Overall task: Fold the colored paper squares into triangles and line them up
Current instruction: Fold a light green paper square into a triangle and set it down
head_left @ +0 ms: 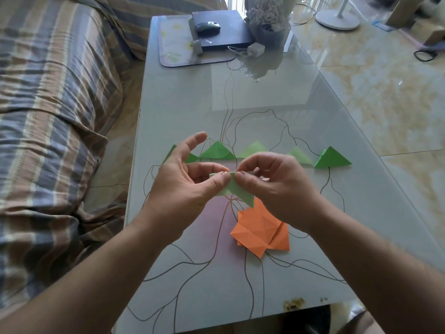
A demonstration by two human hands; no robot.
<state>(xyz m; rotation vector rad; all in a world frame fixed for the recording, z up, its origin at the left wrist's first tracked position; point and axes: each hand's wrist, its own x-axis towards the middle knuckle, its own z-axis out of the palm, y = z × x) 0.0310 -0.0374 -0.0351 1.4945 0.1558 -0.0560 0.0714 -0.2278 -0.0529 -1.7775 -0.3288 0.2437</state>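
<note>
Pale green paper (237, 190) pinched along top edge by left hand (185, 182), right hand (277, 186), above table (337, 213).

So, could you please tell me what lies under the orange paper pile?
Only the glass table shows around the orange paper pile; its top sheet hides how many lie beneath.

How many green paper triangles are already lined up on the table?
5, in one row beyond the hands: the leftmost partly hidden behind the left hand, a dark green one, two pale green ones, and a dark green one at the right end.
</note>
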